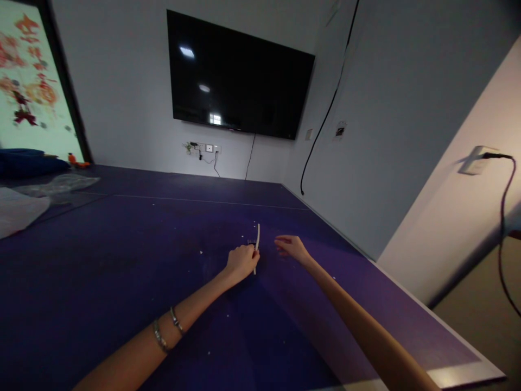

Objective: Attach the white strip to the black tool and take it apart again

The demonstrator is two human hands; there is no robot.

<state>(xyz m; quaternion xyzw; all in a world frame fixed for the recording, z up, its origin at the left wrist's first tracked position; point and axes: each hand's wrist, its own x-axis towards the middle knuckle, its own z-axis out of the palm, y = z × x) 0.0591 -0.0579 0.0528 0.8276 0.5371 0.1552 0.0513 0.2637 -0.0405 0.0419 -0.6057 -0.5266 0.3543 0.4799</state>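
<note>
My left hand is closed round a thin, pale strip that stands roughly upright in the view, one end above the fist and a short end below it. What the strip is made of I cannot make out. Just behind the fist sits a small dark object with a clear edge, mostly hidden by the fingers. To the right, apart from the strip, my right hand hovers with its fingers stretched toward it and nothing visible in them. Two bracelets circle my left forearm.
Small white scraps dot the purple tabletop. Clear plastic bags and a dark blue cloth bundle lie at the far left. A black cable hangs down the right wall. A television is mounted above the table.
</note>
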